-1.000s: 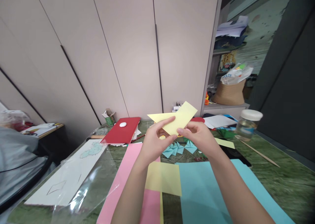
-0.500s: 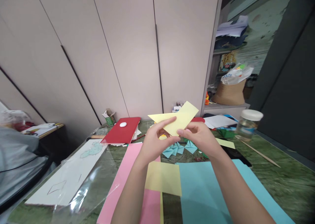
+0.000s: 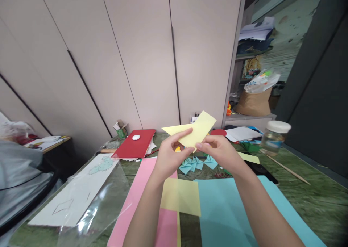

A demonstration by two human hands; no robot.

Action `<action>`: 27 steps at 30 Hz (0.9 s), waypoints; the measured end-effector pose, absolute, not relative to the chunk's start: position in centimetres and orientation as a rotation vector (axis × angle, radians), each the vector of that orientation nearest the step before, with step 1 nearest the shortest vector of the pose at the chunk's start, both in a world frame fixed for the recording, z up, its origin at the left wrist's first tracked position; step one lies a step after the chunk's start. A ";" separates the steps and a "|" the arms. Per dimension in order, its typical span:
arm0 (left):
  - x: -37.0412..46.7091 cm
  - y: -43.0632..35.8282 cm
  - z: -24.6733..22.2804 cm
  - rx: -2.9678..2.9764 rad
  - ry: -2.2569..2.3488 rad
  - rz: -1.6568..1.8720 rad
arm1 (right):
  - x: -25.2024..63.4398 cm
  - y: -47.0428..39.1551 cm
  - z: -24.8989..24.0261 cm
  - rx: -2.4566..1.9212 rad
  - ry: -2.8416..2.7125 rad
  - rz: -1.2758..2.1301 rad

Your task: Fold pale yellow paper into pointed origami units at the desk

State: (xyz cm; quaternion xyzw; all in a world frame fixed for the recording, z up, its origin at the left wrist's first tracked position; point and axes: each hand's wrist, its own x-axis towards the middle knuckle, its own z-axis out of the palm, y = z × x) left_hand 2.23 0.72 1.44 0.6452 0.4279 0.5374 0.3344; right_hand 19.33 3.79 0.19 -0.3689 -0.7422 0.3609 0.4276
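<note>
A partly folded sheet of yellow paper (image 3: 199,129) is held up above the table between both hands. It has a pointed flap to the left and a squared strip rising to the right. My left hand (image 3: 170,153) grips its lower left side, index finger laid across the front and thumb along the bottom edge. At the lower right, my right hand (image 3: 221,149) pinches it between thumb and fingers. Several folded light-blue paper pieces (image 3: 210,162) lie on the table just behind the hands. Below the wrists is a flat yellow paper square (image 3: 181,196).
Pink sheets (image 3: 141,189) and blue sheets (image 3: 223,207) flank the yellow square. A red folder (image 3: 134,144), a drawing on white board (image 3: 73,189) and clear plastic film (image 3: 106,196) are leftward. To the right are a lidded jar (image 3: 274,138), a wooden stick (image 3: 288,169) and a dark phone-like slab (image 3: 262,171).
The folded yellow paper has shifted slightly left and turned a little, its lower corner now showing more between the thumbs. Both hands keep their hold.
</note>
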 end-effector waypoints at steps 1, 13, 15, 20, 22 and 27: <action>2.3 0.7 1.5 1.687 1.128 1.402 | 19.3 3.8 0.1 -0.919 -1.856 0.904; 2.6 0.5 1.7 1.734 1.138 1.409 | 19.1 3.8 0.3 -0.902 -1.812 0.823; 2.6 0.5 1.7 1.734 1.130 1.412 | 19.1 3.7 0.5 -0.902 -1.816 0.821; 2.4 0.6 1.5 1.756 1.106 1.431 | 19.1 3.5 0.7 -0.914 -1.854 0.810; 2.3 0.7 1.3 1.749 1.055 1.430 | 19.1 3.4 0.7 -0.910 -1.856 0.810; 1.9 0.9 0.8 1.709 0.930 1.430 | 19.2 3.5 0.5 -0.880 -1.841 0.828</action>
